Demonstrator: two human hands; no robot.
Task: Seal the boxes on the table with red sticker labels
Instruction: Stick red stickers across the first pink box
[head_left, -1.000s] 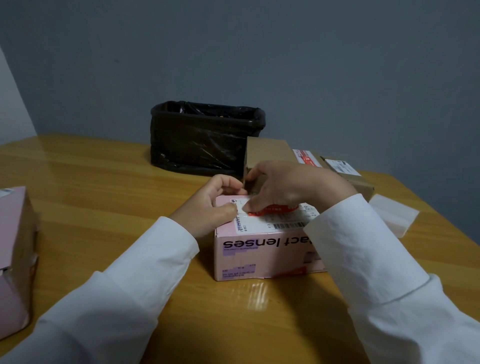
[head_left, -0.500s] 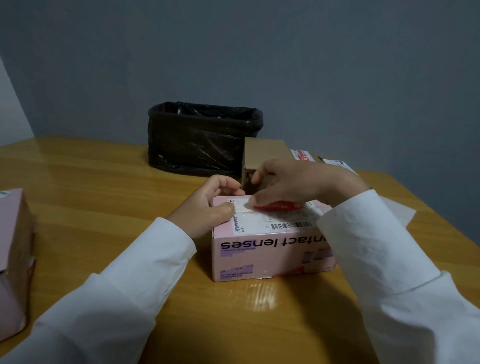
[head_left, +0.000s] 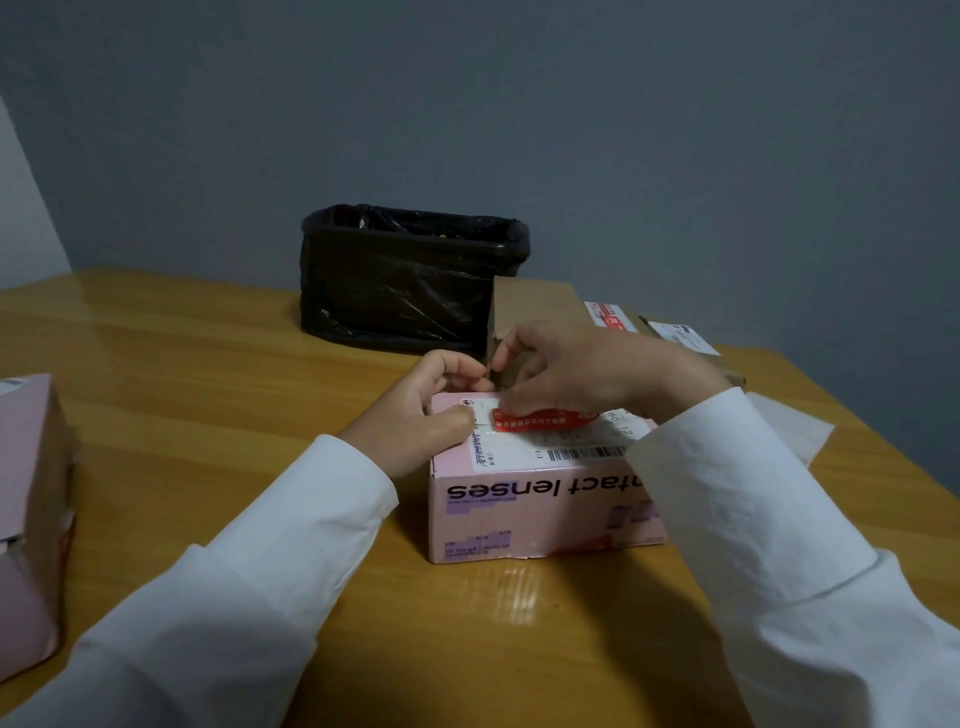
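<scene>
Both hands at work: left hand (head_left: 415, 415) grips pink box (head_left: 540, 499) at its 9 o'clock edge, mid-bench; right hand (head_left: 571, 374) fingers press red sticker label (head_left: 540, 420) onto lid. Label best smoothed flat outward across flap seam.

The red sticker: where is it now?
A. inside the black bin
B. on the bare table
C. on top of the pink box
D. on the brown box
C: the red sticker lies across the top of the pink box, under the right hand.
</scene>
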